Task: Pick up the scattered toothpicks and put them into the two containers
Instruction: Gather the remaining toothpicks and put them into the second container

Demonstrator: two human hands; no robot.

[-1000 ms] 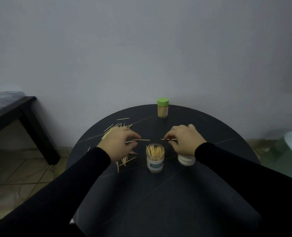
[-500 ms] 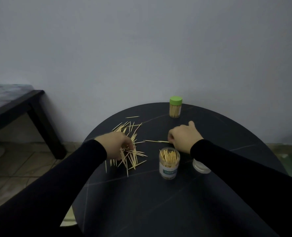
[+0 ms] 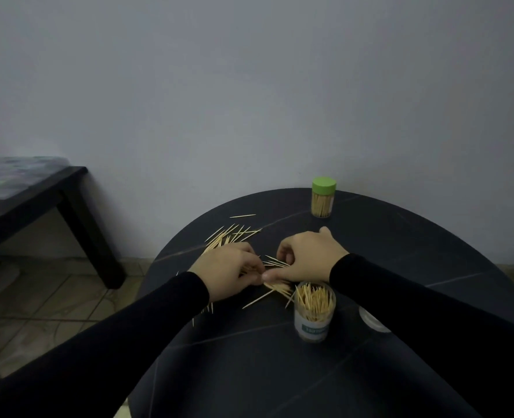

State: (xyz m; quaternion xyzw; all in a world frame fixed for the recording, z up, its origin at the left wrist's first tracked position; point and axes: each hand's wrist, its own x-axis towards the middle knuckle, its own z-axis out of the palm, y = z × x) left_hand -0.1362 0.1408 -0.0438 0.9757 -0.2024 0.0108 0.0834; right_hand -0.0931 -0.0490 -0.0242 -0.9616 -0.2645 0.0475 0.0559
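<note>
The toothpicks [image 3: 234,233] lie flat on the round black table [image 3: 400,251], spread over its left part. The bunch at the far left fans out with its long axes running from near-left to far-right. One stray pick [image 3: 242,216] lies alone beyond them, almost crosswise. A few more lie between and under the hands, and a single one [image 3: 257,300] points from near-left toward the open jar.

The open jar [image 3: 314,312] stands upright near the right wrist, packed with toothpicks standing on end, their tips fanning above the rim. A second jar [image 3: 323,197], closed with a green lid, stands upright at the far edge of the table, also filled with upright picks. A white lid [image 3: 371,320] lies flat on the table just right of the open jar, partly hidden by the right sleeve.

Both hands are down on the pile, their fingertips almost meeting. The left hand [image 3: 230,271] has its fingers curled downward over the picks; whether it has actually got hold of any I cannot tell. The right hand [image 3: 307,257] is curled too, thumb stretched toward the left hand, fingers bent round a small bundle of picks [image 3: 275,262] that sticks out to the left.

A dark bench [image 3: 38,188] stands off to the left, by the wall.
</note>
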